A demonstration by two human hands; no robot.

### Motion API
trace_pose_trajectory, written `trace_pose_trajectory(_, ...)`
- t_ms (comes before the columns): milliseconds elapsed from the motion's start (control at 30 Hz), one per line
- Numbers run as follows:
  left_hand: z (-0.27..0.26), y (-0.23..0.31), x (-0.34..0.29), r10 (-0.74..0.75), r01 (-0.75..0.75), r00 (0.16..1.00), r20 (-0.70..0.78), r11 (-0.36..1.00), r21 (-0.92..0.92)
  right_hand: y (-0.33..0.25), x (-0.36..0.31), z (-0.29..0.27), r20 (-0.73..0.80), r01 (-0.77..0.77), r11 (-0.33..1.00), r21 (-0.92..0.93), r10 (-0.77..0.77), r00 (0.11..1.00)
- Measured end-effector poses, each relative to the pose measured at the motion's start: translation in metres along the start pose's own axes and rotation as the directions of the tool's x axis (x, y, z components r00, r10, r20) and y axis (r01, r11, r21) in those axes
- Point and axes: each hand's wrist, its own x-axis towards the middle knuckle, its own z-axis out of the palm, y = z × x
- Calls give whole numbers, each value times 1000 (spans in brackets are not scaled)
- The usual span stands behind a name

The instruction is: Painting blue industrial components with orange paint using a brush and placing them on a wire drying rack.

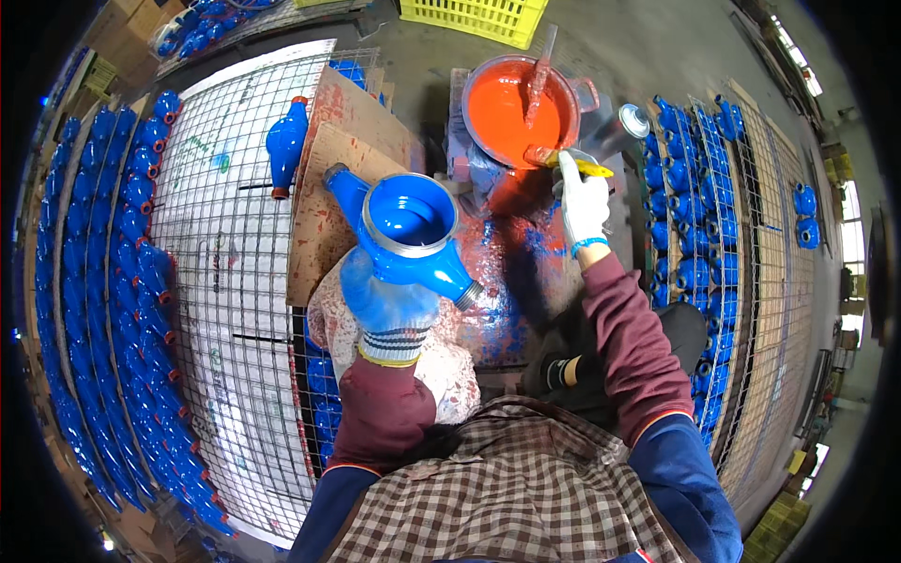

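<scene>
Clasping blue meter housing [409,220] in left hand [383,302], pinching yellow-handled brush [593,170] in right hand [585,203], above paint-spattered surface [490,324] between 2 wire-mesh racks [225,272].

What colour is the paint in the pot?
The paint is orange-red, showing best in the head view.

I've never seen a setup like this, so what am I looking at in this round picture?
There's no machine here: a person wears a wide fisheye camera on the head, looking down, so straight edges bend near the rim. The gloved left hand holds a blue threaded housing, its round opening facing up. The gloved right hand holds a yellow-handled brush at the near edge of a pot of orange-red paint. On the left, another blue housing lies on wire mesh.
</scene>
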Motion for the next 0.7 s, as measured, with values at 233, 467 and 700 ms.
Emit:
trace_pose_trajectory(233,3,4,0,-44,55,985,168,997,-60,-22,-1,-9,145,236,761,-604,-187,972)
trace_pose_trajectory(467,18,-9,-31,-155,149,987,47,984,98,-31,-46,-66,124,-190,975,114,176,977)
trace_pose_trajectory(700,49,-56,-81,102,-315,947,303,464,828,-136,-149,-103,81,119,988,102,-127,989)
